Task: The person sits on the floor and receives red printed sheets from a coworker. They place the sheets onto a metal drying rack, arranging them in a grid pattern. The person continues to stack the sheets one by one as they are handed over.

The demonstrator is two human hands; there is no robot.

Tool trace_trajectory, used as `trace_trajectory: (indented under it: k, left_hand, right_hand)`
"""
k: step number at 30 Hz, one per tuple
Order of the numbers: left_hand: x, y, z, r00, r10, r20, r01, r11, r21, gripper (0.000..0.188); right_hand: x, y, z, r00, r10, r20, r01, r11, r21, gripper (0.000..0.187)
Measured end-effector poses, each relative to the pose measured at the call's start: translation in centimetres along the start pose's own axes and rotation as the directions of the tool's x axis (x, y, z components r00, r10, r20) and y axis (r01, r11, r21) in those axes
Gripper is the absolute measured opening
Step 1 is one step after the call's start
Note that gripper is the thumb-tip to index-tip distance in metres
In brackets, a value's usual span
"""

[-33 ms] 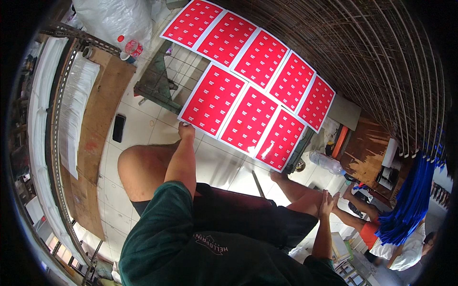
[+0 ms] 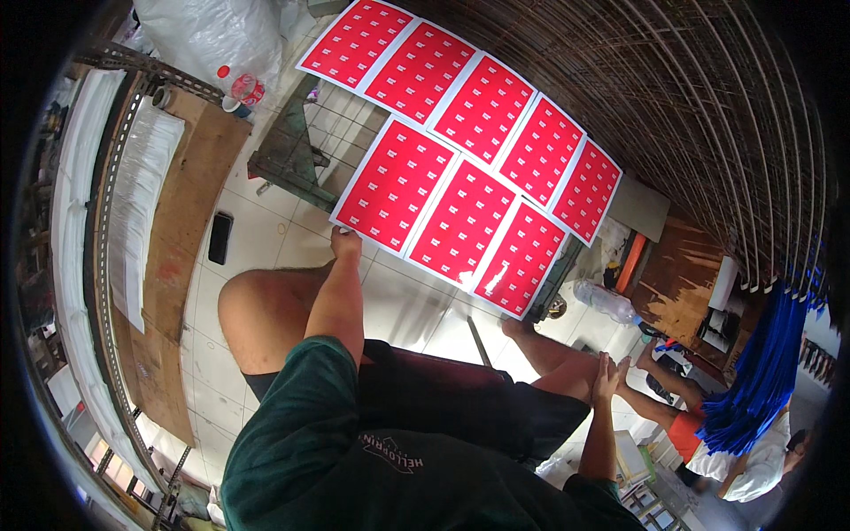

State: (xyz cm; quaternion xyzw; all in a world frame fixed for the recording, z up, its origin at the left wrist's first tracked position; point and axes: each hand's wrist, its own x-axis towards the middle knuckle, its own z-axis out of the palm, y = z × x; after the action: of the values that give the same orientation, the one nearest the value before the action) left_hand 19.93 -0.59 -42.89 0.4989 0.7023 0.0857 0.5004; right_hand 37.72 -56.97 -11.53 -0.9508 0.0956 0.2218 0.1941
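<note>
Red sheets with white borders and small white printed marks lie in two rows on a green metal frame point(image 2: 297, 173). Under the near-left corner of the front row's left sheet point(image 2: 394, 186), my left hand point(image 2: 345, 241) is closed with its fingers pinched at the paper's edge. Beside it are the middle front sheet point(image 2: 465, 221) and the glossy right front sheet point(image 2: 521, 259). Away from the sheets, my right hand point(image 2: 607, 376) rests on my right knee, fingers stretched out and holding nothing.
A black phone point(image 2: 221, 237) lies on the tiled floor at left, near a wooden shelf point(image 2: 199, 168). A wire rack point(image 2: 655, 97) looms behind the sheets. Bottles point(image 2: 606, 301), blue straps point(image 2: 757, 372) and another seated person point(image 2: 699, 438) are at right.
</note>
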Motion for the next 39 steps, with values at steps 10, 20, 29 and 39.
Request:
trace_trajectory:
  k: [10, 20, 29, 39]
  left_hand:
    - [1.7, -1.8, 1.1, 0.995, 0.078, -0.056, -0.070, 0.988, 0.141, 0.052]
    - [0.5, -0.8, 0.1, 0.998, -0.030, -0.054, 0.042, 0.968, 0.246, 0.069]
    - [-2.9, 6.0, -3.5, 0.989, 0.075, 0.126, -0.114, 0.936, 0.333, 0.046]
    - [-12.9, 15.4, -8.1, 0.866, 0.427, -0.259, -0.276, 0.842, 0.463, 0.029]
  right_hand:
    - [-0.8, -2.3, -0.4, 0.999, 0.041, 0.002, -0.041, 0.998, 0.037, 0.071]
    - [-1.5, -2.0, -0.3, 0.998, 0.011, -0.062, -0.014, 0.999, -0.042, 0.050]
    - [-2.1, 0.0, 0.1, 0.976, -0.038, -0.213, 0.043, 0.999, 0.018, 0.051]
    - [-4.2, 2.3, 0.2, 0.948, -0.056, -0.312, 0.098, 0.988, 0.122, 0.046]
